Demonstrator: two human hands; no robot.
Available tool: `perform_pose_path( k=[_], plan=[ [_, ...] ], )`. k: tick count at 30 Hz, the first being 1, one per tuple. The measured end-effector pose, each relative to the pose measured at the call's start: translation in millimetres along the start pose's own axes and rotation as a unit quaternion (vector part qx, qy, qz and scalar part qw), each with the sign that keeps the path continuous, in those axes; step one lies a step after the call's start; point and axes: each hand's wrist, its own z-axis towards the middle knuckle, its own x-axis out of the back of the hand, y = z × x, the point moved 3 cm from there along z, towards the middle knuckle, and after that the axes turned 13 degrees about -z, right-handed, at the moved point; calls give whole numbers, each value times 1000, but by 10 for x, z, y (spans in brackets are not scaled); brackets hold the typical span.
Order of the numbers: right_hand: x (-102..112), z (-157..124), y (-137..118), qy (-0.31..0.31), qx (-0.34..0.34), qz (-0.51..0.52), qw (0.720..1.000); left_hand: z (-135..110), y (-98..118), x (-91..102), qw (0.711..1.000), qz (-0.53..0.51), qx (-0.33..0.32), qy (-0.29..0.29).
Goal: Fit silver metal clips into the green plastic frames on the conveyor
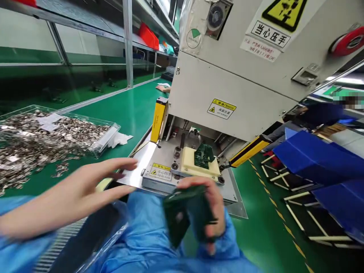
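Note:
My right hand [217, 208] is wrapped round a dark green plastic part [178, 218], blurred by motion, held above my lap in front of the press. Fingers apart and holding nothing, my left hand [96, 185] reaches in from the left, beside the metal base of the machine. A second dark green part [203, 155] sits on the cream-coloured fixture block [189, 161] under the press [227, 76]. The held part is apart from that block.
On the green bench at left, a clear tray [105, 142] and a loose pile [25, 163] hold many small metal pieces. Yellow guard posts [158, 120] flank the press opening. Another person's hand [163, 88] rests farther along the bench. Blue chairs [309, 151] stand at right.

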Motion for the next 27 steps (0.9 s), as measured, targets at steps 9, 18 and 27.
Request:
perform_pose_path(
  k=[9,18,27],
  plan=[
    [1578,-304,-13,384,6,-250,889,1378,-13,-1688,988,44,-35,-143],
    [1296,661,274,76,-34,-438,895,518,-148,-74,989,16,130,-69],
    [1412,432,283,-17,-114,-462,879,-202,-906,338,958,44,234,-158]
  ],
)
